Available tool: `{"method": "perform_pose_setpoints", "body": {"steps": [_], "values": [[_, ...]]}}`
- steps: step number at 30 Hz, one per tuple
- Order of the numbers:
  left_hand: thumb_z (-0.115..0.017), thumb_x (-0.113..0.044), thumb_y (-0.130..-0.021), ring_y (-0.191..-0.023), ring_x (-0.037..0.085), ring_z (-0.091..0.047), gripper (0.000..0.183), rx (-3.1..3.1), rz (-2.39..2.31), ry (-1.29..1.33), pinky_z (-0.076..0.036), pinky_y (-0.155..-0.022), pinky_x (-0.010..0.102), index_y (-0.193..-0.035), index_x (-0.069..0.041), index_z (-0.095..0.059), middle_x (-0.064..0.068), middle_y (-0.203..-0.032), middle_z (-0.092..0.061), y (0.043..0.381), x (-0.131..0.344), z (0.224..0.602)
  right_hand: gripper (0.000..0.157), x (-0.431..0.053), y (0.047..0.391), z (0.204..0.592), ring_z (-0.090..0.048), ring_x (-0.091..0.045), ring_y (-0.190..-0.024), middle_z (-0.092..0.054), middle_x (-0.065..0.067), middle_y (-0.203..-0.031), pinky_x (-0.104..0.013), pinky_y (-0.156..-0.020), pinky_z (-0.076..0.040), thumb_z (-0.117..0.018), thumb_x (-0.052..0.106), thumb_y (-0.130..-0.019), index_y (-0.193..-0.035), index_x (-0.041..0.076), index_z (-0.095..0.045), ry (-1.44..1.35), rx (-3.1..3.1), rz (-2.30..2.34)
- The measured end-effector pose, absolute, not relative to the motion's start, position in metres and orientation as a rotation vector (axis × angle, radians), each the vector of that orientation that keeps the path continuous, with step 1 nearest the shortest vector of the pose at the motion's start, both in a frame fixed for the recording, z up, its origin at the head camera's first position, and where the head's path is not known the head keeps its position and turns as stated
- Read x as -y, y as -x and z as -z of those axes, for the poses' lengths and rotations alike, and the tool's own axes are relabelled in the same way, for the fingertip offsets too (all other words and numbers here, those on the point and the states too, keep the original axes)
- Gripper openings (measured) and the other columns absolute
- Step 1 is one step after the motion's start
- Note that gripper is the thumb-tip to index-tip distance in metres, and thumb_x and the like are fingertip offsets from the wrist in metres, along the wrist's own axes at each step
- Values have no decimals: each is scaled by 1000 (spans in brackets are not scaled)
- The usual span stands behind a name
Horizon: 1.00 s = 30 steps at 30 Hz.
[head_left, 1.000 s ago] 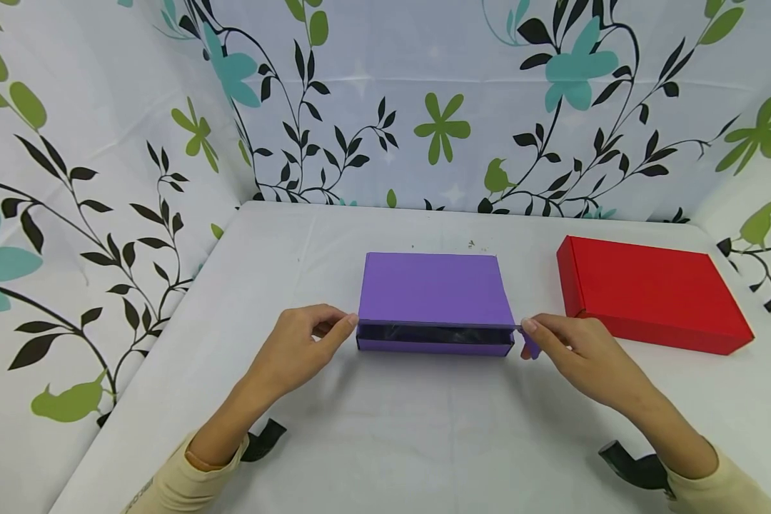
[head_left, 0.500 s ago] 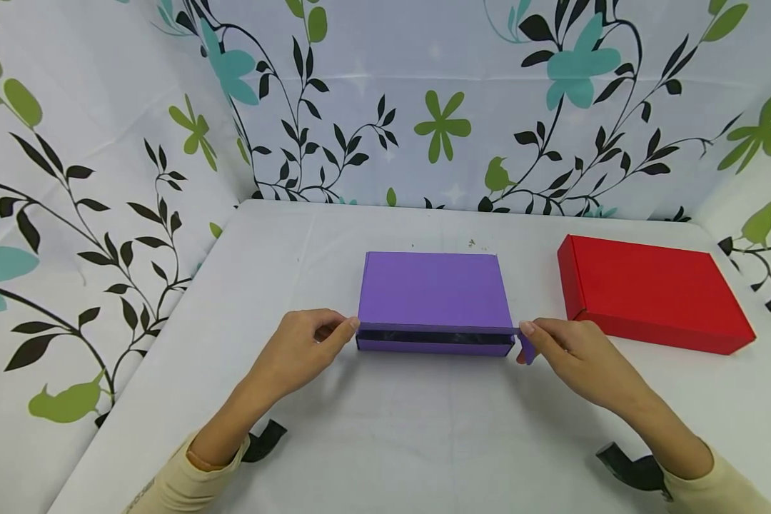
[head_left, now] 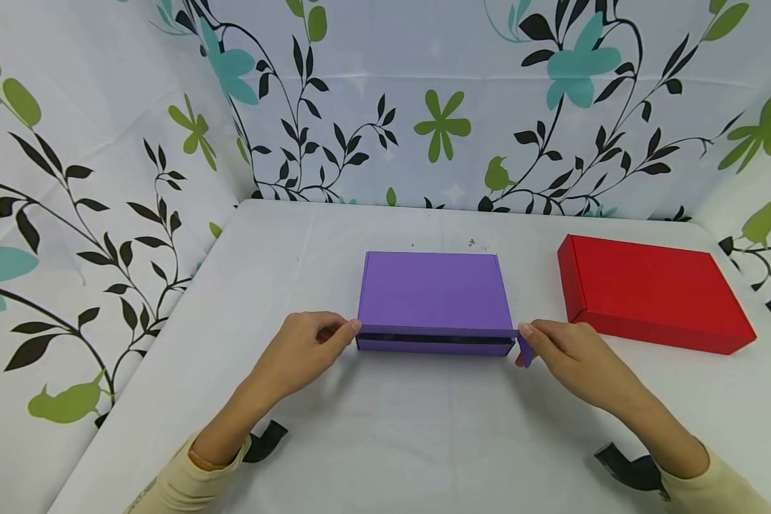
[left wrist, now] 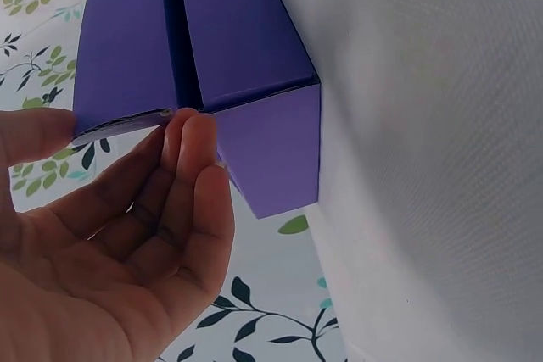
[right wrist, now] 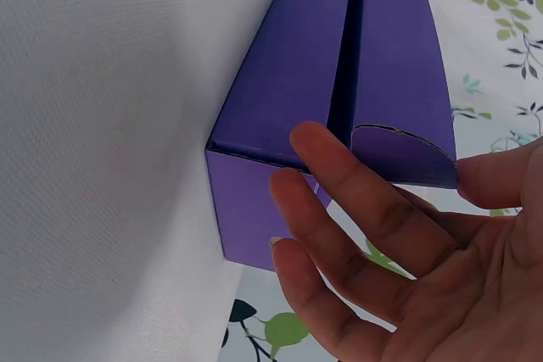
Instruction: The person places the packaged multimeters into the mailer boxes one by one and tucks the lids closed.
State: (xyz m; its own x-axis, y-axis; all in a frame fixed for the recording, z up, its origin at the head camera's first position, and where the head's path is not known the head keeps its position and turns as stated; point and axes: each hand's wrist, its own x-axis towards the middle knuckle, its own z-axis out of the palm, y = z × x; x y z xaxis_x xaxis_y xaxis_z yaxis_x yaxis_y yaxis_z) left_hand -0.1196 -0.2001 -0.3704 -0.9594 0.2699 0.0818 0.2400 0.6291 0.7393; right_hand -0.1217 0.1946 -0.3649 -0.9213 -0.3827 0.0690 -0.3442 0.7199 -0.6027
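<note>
A purple cardboard box (head_left: 433,289) lies on the white table, its lid nearly down and a narrow dark slot along the near side. At the lid's near left corner, my left hand (head_left: 305,353) pinches the lid edge between thumb and fingers. My right hand (head_left: 578,360) pinches the near right end of the lid, where a small purple side flap (head_left: 525,351) sticks out. The right wrist view shows this rounded flap (right wrist: 403,154) between thumb and fingers, outside the box. In the left wrist view the lid's front panel (left wrist: 127,48) stands apart from the box wall (left wrist: 242,31).
To the right, a closed red box (head_left: 658,293) lies at a slant on the white table (head_left: 411,435). Patterned cloth (head_left: 373,93) with leaves and flowers hangs behind and to the left. A black strap piece (head_left: 632,471) sticks out at each wrist.
Both hands have lowered slightly toward me with the lid's front edge. The dark slot along the near side of the purple box has become narrower. The red box stays put.
</note>
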Motion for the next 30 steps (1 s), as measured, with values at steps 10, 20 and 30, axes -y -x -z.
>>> {"method": "perform_pose_setpoints", "body": {"steps": [10, 20, 30], "values": [[-60, -42, -106, -72, 13, -63, 38, -2780, -1242, -444, -52, -65, 37, -96, -10, -79, -1, -81, -71, 121, 201, 374, 36, -194, 123, 368, -44, -16, -61, -48, 6, -62, -29, -52, -37, -50, 29, -112, -95, 13, -78, 611, -2852, 955], [-60, -43, -106, -67, 14, -62, 40, -2744, -1228, -415, -50, -63, 37, -93, -10, -77, 0, -75, -69, 122, 201, 375, 35, -192, 123, 370, -43, -16, -59, -42, 5, -62, -29, -50, -37, -50, 26, -112, -98, 10, -78, 600, -2843, 923], [-64, -36, -103, -74, 15, -65, 31, -2747, -1230, -407, -52, -67, 37, -94, -10, -79, -1, -80, -71, 122, 201, 377, 29, -196, 125, 368, -40, -13, -57, -40, 7, -61, -28, -49, -32, -54, 25, -110, -99, 12, -79, 593, -2782, 940]]}}
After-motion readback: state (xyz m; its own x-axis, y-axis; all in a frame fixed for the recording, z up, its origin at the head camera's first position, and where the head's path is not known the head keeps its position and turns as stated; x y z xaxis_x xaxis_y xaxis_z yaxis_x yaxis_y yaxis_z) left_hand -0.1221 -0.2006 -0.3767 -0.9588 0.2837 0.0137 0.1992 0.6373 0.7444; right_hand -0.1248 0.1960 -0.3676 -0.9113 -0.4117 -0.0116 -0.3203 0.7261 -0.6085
